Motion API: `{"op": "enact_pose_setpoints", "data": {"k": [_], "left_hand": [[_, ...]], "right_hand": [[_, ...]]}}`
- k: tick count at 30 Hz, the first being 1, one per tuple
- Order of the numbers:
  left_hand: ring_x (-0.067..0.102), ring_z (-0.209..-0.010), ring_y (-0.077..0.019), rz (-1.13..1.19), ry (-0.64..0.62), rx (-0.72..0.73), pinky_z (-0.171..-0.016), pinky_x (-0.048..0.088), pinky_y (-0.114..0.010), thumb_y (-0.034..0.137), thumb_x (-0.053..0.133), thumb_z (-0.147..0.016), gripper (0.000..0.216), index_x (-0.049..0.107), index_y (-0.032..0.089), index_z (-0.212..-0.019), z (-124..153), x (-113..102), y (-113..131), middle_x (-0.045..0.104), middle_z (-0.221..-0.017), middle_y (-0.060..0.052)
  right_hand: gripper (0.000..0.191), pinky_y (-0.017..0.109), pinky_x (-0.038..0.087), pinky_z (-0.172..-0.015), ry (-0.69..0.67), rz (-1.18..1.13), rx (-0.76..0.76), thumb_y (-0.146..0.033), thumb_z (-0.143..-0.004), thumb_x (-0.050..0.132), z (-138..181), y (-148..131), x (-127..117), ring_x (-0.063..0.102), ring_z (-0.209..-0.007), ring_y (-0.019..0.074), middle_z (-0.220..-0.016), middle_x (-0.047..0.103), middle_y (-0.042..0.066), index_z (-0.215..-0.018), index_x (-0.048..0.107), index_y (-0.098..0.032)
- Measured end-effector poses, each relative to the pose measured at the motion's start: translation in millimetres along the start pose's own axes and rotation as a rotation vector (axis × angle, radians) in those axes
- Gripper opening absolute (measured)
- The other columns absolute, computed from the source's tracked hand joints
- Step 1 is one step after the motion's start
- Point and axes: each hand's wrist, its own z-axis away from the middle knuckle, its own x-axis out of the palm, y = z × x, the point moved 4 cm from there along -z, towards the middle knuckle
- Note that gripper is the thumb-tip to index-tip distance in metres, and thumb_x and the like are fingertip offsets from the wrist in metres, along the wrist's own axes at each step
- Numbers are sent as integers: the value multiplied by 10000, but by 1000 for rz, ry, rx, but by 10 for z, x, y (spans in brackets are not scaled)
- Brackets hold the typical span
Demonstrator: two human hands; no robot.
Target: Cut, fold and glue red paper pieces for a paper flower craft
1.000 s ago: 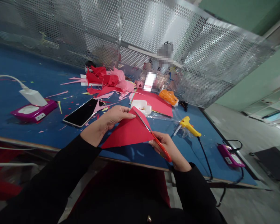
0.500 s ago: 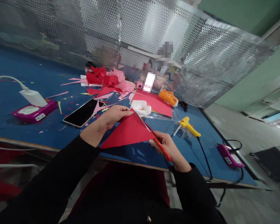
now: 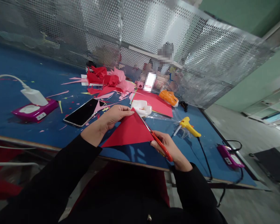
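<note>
A triangular piece of red paper (image 3: 130, 132) is pinched near its upper corner by my left hand (image 3: 115, 116). My right hand (image 3: 166, 144) grips the red-handled scissors (image 3: 162, 147), whose blades lie along the right edge of the paper. In this view I cannot tell how far apart the blades are. Just beyond the paper's tip sits a white roll (image 3: 142, 108), partly hidden by it. To the left of my left hand lies a dark-screened phone (image 3: 82, 113) with pink paper scraps on it.
Crumpled red and pink paper (image 3: 109, 77) is heaped at the back, near red sheets (image 3: 151, 101) and an orange packet (image 3: 169, 97). A yellow glue gun (image 3: 189, 126) lies right, its cord trailing to a purple socket (image 3: 231, 156). Another purple socket (image 3: 35, 110) holds a white charger. Perforated metal panel (image 3: 102, 34) stands behind.
The scissors look more closed, their handles nearer together. Both hands and the red paper stay in almost the same place.
</note>
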Motion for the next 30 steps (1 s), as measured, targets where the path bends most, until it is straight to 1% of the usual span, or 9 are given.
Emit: {"op": "enact_pose_setpoints", "data": {"k": [6, 8, 10, 12, 14, 19, 21, 27, 30], "left_hand": [[521, -520, -110, -8, 18, -6, -539, 392, -240, 303, 809, -676, 176, 682, 192, -625, -17, -14, -20, 627, -583, 3], [521, -516, -114, -15, 4, -10, -532, 400, -243, 310, 810, -683, 183, 685, 196, -615, -2, 9, -12, 634, -584, -2], [507, -498, -108, -28, -18, -18, -526, 405, -240, 304, 804, -695, 183, 691, 193, -604, 25, 43, 2, 630, -571, 2], [482, -473, -96, -43, -41, -30, -520, 404, -233, 279, 794, -706, 170, 701, 185, -599, 52, 80, 15, 615, -547, 10], [473, -462, -89, -53, -58, -43, -518, 402, -227, 254, 779, -719, 156, 709, 177, -603, 70, 108, 20, 615, -537, 10], [487, -462, -89, -55, -75, -52, -527, 413, -225, 230, 724, -772, 179, 714, 182, -600, 66, 125, 9, 634, -541, 5], [493, -463, -91, -53, -78, -48, -526, 414, -226, 223, 720, -771, 175, 716, 185, -601, 60, 122, 4, 637, -541, 5], [566, -520, -108, -42, -93, -40, -581, 449, -244, 232, 727, -767, 123, 749, 189, -655, 51, 119, -13, 695, -623, -19], [575, -525, -116, -34, -94, -36, -609, 468, -261, 232, 732, -767, 147, 733, 196, -624, 46, 117, -21, 684, -609, -16]], "right_hand": [[652, 233, 290, -445, 0, -28, 29, -727, -753, 692, 29, 7, -14, 377, -511, 74, -726, 536, -22, -1040, 637, -144], [619, 227, 285, -436, -1, -21, 30, -732, -748, 694, 29, 1, -15, 374, -489, 67, -686, 519, -35, -963, 620, -155], [581, 222, 269, -433, 6, -12, 23, -730, -749, 695, 21, -7, -16, 365, -470, 65, -610, 472, -60, -864, 588, -170], [568, 221, 252, -425, 11, -13, 21, -728, -748, 698, 5, -10, -9, 355, -456, 67, -553, 430, -79, -828, 567, -180], [572, 220, 241, -415, 11, -21, 31, -726, -744, 702, -14, -7, 3, 350, -446, 69, -531, 422, -85, -852, 577, -179], [643, 220, 246, -401, 13, -29, 66, -709, -746, 709, -50, 6, 27, 352, -430, 73, -534, 409, -93, -1046, 638, -146], [663, 219, 245, -400, 20, -27, 78, -698, -744, 718, -57, 18, 29, 348, -434, 72, -542, 398, -93, -1087, 653, -134], [609, 211, 211, -399, 62, -38, 96, -658, -771, 712, -62, 91, 33, 286, -443, 56, -565, 373, -86, -1065, 705, -125], [573, 204, 204, -388, 81, -57, 109, -630, -776, 718, -65, 116, 50, 283, -429, 52, -552, 365, -86, -1043, 717, -123]]}}
